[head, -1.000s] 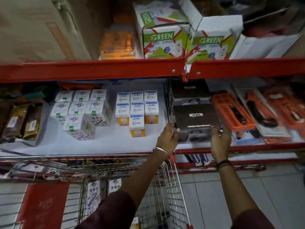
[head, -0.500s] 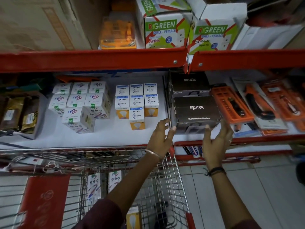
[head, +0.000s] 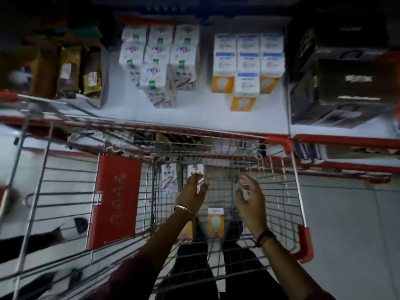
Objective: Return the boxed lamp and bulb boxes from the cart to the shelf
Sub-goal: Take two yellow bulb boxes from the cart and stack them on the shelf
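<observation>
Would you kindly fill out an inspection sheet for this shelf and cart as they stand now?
Surface: white shelf, red front edge.
Job's things: black lamp box on shelf, right; yellow bulb box and white bulb boxes in cart.
Clutter: stacked bulb boxes on shelf; brown packets, left.
Grippers: left hand and right hand open, empty, over cart.
Cables: nothing seen.
Surroundings: tiled floor.

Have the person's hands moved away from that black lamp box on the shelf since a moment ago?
Yes. Both the left hand and right hand have left the black lamp box and dropped below the shelf edge, into the cart, empty.
</observation>
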